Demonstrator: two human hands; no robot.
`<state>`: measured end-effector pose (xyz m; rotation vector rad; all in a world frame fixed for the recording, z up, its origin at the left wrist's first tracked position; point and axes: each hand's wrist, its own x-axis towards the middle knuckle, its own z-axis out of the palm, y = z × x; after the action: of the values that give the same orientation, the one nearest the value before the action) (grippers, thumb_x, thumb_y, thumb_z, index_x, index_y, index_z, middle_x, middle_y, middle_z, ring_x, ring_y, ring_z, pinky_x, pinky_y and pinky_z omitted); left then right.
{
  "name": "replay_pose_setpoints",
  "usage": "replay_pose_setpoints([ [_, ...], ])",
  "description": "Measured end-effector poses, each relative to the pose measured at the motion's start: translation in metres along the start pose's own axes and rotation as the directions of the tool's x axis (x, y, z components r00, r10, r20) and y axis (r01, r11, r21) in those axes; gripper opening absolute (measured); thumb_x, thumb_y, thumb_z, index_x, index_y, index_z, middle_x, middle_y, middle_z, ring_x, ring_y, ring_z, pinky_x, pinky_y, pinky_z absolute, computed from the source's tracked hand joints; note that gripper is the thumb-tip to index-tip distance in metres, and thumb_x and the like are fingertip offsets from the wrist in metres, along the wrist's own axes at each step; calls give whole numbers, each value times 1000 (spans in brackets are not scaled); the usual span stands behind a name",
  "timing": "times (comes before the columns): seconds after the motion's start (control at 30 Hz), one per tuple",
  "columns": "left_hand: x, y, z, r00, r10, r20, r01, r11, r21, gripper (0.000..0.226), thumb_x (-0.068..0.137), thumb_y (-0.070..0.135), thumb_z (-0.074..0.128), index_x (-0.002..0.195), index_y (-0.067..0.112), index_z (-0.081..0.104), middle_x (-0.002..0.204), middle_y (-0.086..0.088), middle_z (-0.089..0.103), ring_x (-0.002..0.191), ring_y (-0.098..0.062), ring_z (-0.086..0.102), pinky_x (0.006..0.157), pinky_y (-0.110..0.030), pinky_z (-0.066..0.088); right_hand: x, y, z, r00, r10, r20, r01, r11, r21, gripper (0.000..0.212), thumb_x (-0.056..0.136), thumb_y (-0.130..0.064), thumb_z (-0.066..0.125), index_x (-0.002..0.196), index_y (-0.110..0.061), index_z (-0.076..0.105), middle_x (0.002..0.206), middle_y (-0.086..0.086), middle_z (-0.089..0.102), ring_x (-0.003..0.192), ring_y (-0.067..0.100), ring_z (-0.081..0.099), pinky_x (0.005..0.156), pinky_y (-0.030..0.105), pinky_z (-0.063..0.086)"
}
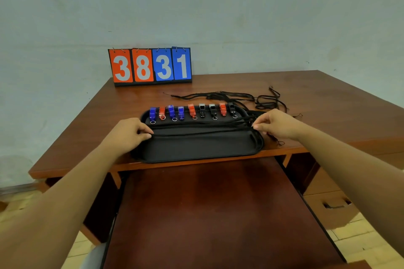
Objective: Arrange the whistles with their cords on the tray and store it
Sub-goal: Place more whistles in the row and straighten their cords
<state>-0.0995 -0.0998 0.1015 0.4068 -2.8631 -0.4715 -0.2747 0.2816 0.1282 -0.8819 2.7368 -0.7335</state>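
At the lower centre of the frame a pull-out shelf [218,214] juts from under the table [317,98]. Above it the black tray [196,148] sits on the table's front edge. The left grip [129,131] and right grip [273,124] each pinch an end of the cords [201,133] stretched across the tray. Blue, red and black whistles [192,110] line the tray's far rim. Loose cords [262,99] lie beyond at the right, and a flip scoreboard [150,65] stands beyond at the left.

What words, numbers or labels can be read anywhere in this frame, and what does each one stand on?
"38", white digits on the two orange flip cards of the black-framed tabletop scoreboard at the back of the brown wooden desk.
"31", white digits on the two blue flip cards of that scoreboard.
Nothing legible on the small plastic whistles, the black oval tray or the black cords.
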Motion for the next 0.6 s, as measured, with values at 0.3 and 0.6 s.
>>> replay_pose_setpoints([
  [0.3,14,-2,7,995,-69,-73,71,997,27,3,88,22,70,91,23,68,94,2,60,85,-14,55,75,-27,42,19,4,24,966,42,-255,-39,999,14,6,92,-24,67,88,-21,64,76,-7,61,68,7,56,60,21,40],
  [0.6,16,-1,10,990,-81,-117,92,991,95,16,86,28,72,100,21,71,109,-3,54,96,-19,55,85,-35,50,24,4,33,942,67,-329,-68,998,7,8,93,-25,65,92,-17,66,79,-6,60,74,8,56,58,20,38],
])
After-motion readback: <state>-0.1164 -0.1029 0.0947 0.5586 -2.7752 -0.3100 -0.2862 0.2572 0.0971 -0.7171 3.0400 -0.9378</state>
